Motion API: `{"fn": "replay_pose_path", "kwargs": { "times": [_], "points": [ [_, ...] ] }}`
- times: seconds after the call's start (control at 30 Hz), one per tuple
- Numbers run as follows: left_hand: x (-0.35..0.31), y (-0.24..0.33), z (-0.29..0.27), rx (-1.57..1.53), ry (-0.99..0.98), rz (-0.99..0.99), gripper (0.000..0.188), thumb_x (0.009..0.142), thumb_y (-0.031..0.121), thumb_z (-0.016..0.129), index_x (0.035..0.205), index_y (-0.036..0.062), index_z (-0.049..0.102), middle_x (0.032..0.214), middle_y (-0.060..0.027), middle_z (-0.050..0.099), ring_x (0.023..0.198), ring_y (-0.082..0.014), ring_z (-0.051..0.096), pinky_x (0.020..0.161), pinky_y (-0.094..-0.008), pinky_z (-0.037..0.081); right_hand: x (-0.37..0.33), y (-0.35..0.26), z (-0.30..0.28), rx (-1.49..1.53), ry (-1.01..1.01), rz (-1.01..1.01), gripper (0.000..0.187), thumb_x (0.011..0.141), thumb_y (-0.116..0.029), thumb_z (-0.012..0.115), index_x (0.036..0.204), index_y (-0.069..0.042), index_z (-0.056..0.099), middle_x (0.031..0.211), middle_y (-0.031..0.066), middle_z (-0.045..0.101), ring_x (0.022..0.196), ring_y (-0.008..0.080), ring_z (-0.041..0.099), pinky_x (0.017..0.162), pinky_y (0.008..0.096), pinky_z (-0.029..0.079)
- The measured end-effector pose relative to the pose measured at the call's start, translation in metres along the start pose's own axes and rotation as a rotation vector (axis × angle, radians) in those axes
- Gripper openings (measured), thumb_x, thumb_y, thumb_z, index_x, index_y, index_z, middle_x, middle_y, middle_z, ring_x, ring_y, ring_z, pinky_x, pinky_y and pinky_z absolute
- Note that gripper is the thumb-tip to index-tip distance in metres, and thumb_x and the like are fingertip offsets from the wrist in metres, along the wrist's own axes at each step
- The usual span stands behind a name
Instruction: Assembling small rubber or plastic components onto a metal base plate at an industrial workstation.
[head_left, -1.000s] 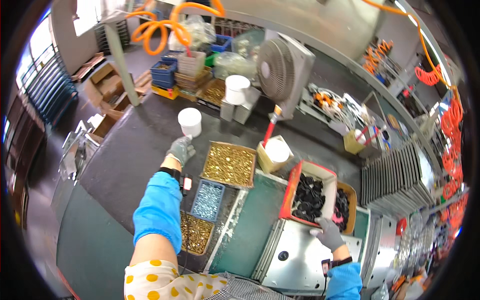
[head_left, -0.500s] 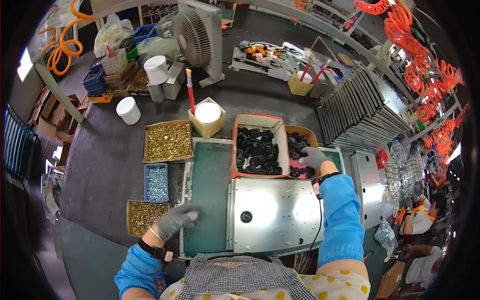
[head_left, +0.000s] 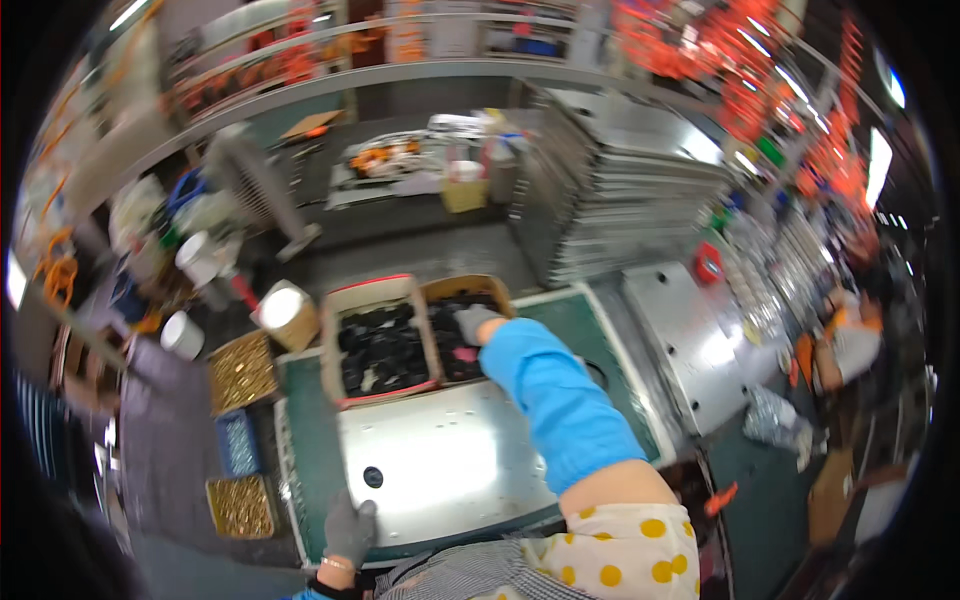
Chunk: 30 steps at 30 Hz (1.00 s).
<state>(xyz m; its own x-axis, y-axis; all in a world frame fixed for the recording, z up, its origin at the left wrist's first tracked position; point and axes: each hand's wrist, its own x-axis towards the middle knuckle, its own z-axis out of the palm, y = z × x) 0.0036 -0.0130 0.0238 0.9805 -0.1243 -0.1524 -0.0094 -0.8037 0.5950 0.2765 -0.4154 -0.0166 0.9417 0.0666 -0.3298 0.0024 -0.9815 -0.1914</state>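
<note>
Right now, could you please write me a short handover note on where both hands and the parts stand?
Left hand: gloved, resting flat on the near edge of the metal sheet, holding nothing that shows.
Right hand: gloved, reaching into the brown box of black parts; whether it has gripped one cannot be told.
Things: the red-edged box of black parts sits left of the brown box, both at the far edge of the sheet. Trays of brass parts and a blue tray lie to the left.
Done: sheet laid on the green mat.
Left: no black part is on the sheet yet.
</note>
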Motion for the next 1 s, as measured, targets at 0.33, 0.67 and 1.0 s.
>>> {"fn": "replay_pose_path", "kwargs": {
  "times": [0.33,0.67,1.0],
  "points": [
    [-0.003,-0.007,0.017,-0.02,0.095,-0.001,0.031,0.09,0.021,0.05,0.109,-0.0024,0.056,0.106,-0.0247,0.057,0.098,-0.0436,0.056,0.088,-0.0479,0.045,-0.058,0.045,-0.024,0.053,0.135,-0.185,0.029,0.082,-0.024,0.062,0.105,-0.01,0.073,0.102,0.02,0.07,0.097,0.0376,0.066,0.088,0.0455,0.053],
    [-0.007,-0.009,0.02,-0.134,0.139,-0.028,0.039,0.095,0.031,0.05,0.117,-0.0011,0.056,0.109,-0.0245,0.057,0.106,-0.0424,0.054,0.094,-0.046,0.043,-0.255,-0.026,0.018,0.353,0.072,-0.342,0.024,0.09,-0.02,0.063,0.112,-0.011,0.067,0.107,0.0179,0.065,0.097,0.0363,0.064,0.087,0.0412,0.051],
    [-0.006,-0.013,0.021,-0.118,0.105,-0.004,0.043,0.098,0.035,0.049,0.12,-0.0004,0.057,0.115,-0.0241,0.058,0.109,-0.04,0.055,0.097,-0.0435,0.043,-0.296,-0.032,0.024,-0.139,-0.054,-0.027,0.051,0.097,-0.032,0.054,0.143,-0.015,0.042,0.144,0.0155,0.048,0.096,0.0342,0.069,0.078,0.045,0.055]
  ]
}}
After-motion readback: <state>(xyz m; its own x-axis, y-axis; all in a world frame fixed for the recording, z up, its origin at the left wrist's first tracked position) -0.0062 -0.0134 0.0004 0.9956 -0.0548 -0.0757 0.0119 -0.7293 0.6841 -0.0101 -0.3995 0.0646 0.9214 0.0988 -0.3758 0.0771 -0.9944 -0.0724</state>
